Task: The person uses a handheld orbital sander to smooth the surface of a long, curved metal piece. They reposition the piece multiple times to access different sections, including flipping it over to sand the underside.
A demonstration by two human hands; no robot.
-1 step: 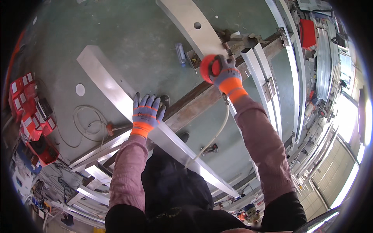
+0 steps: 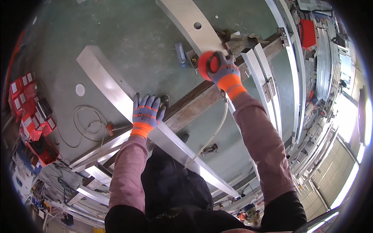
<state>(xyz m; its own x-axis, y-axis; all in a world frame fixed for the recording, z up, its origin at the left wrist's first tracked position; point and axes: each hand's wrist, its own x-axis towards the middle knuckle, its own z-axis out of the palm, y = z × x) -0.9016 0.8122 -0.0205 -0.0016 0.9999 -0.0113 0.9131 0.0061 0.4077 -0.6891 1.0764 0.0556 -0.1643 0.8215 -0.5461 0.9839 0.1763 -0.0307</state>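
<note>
Two hands work: left hand (image 2: 145, 114) flat, open on aluminium profile (image 2: 116, 93); right hand (image 2: 223, 70) clenches orange tool (image 2: 206, 65). Keep profile pinned firmly.

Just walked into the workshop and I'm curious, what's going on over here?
A person in grey-and-orange work gloves stands over long metal profiles laid across a brown wooden beam. The left hand presses flat on a long silvery aluminium profile. The right hand grips a round red tool with a pale hose trailing from it, held near another pale profile.
</note>
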